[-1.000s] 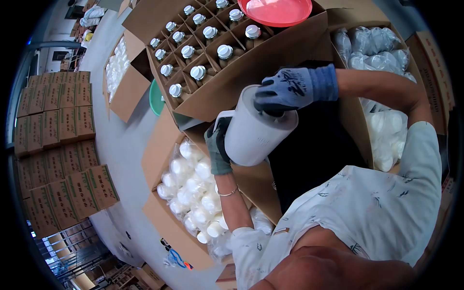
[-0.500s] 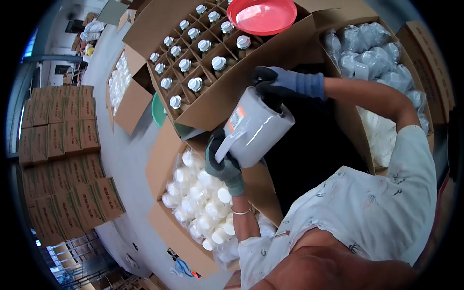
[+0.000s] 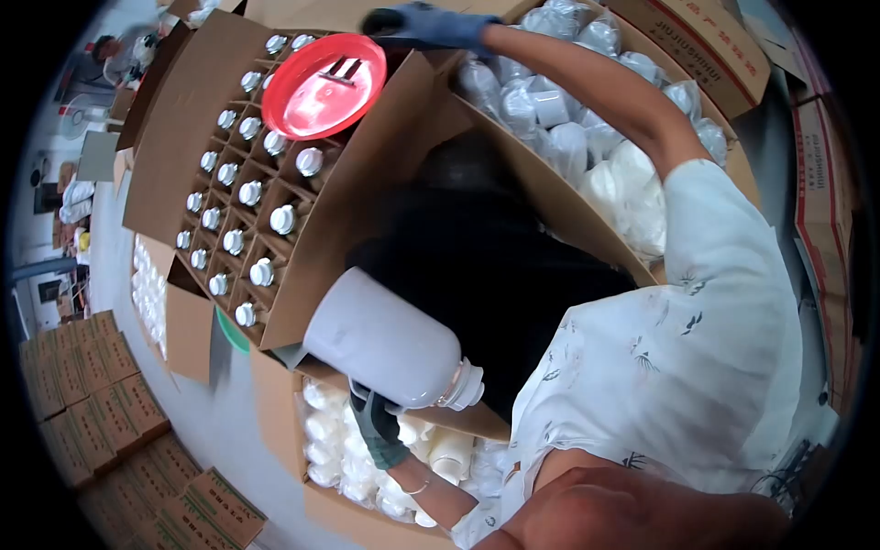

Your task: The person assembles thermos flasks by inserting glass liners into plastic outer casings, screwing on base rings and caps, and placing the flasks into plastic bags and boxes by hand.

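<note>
My left hand (image 3: 378, 423), in a grey-green glove, is closed around the handle of a white jug (image 3: 380, 339). The jug lies tilted, its ridged neck pointing to the lower right. My right hand (image 3: 426, 25), in a blue-grey glove with dark fingers, reaches beyond the red basin (image 3: 325, 84); its fingers are blurred and I cannot make out whether they hold anything. The basin rests on a divided carton (image 3: 367, 174) of bottles with white caps (image 3: 282, 219). Small dark items lie inside the basin.
An open box of wrapped white pieces (image 3: 323, 431) is below the jug. Another open box (image 3: 587, 206) holds bagged clear and white items at the upper right. Closed cartons (image 3: 137, 412) are stacked at the lower left. A person (image 3: 119, 60) is in the far upper left.
The view has turned toward the right. My right hand has left the jug and moved up past the basin. The jug has turned in my left hand, with its neck now toward my body.
</note>
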{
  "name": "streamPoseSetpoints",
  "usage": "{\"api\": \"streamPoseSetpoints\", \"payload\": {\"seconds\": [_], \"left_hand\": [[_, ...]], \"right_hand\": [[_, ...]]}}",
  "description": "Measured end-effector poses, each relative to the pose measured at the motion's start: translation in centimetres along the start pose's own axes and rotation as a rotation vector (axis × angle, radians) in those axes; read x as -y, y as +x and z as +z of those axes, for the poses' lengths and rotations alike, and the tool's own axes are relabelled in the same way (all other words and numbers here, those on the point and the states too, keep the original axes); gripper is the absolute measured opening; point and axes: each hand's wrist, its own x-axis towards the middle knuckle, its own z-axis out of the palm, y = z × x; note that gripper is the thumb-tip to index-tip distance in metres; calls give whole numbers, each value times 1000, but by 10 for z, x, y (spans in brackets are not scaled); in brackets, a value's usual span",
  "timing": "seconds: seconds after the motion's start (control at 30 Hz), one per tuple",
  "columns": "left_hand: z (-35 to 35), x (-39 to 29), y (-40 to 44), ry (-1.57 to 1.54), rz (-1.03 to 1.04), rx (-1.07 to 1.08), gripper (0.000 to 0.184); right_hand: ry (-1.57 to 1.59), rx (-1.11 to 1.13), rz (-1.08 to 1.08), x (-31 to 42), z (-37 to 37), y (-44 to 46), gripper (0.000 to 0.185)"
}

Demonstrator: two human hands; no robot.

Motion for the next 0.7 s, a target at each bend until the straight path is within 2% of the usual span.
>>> {"api": "streamPoseSetpoints", "payload": {"seconds": [0.03, 0.07, 0.1, 0.13, 0.17, 0.2, 0.23, 0.27, 0.3, 0.33, 0.37, 0.47, 0.57, 0.63, 0.67, 0.7], "left_hand": [[1, 22, 2, -75, 64, -71, 47], [3, 40, 3, -207, 100, -115, 49], [4, 56, 5, -341, 137, -161, 52], [23, 51, 4, -324, 149, -227, 46], [42, 46, 2, -305, 159, -294, 40], [47, 46, 6, -314, 153, -274, 36], [50, 47, 9, -319, 149, -260, 32], [57, 49, 13, -115, 262, -277, 32], [75, 36, 10, -196, 222, -290, 35], [78, 43, 15, -10, 371, -275, 35], [81, 40, 21, -15, 380, -274, 35], [100, 31, 23, -410, 208, -183, 38], [116, 21, 14, -460, 214, -113, 43], [124, 16, 10, -444, 247, -101, 44], [131, 9, 9, -495, 251, -107, 44], [139, 3, 9, -495, 279, -108, 43]], "right_hand": [[-147, 49, -27, -34, -16, -26, 42], [-291, 66, 110, -40, -35, -72, 46], [-391, 55, 215, -83, -37, -117, 49], [-558, 302, 453, -109, -46, -151, 54], [-466, 269, 609, -130, -42, -195, 58], [-398, 367, 733, -140, -40, -222, 68], [-582, 381, 654, -177, -15, -254, 84], [-562, 426, 540, -175, -5, -266, 85], [-478, 418, 541, -165, 5, -270, 87], [-443, 394, 528, -157, 13, -269, 90], [-408, 367, 515, -155, 20, -267, 93], [-412, 392, 638, -171, 37, -258, 97], [-606, 578, 646, -136, 9, -233, 99], [-739, 503, 490, -81, -21, -215, 95], [-714, 319, 343, -49, -30, -217, 91], [-482, 317, 269, -7, -41, -212, 89]]}}
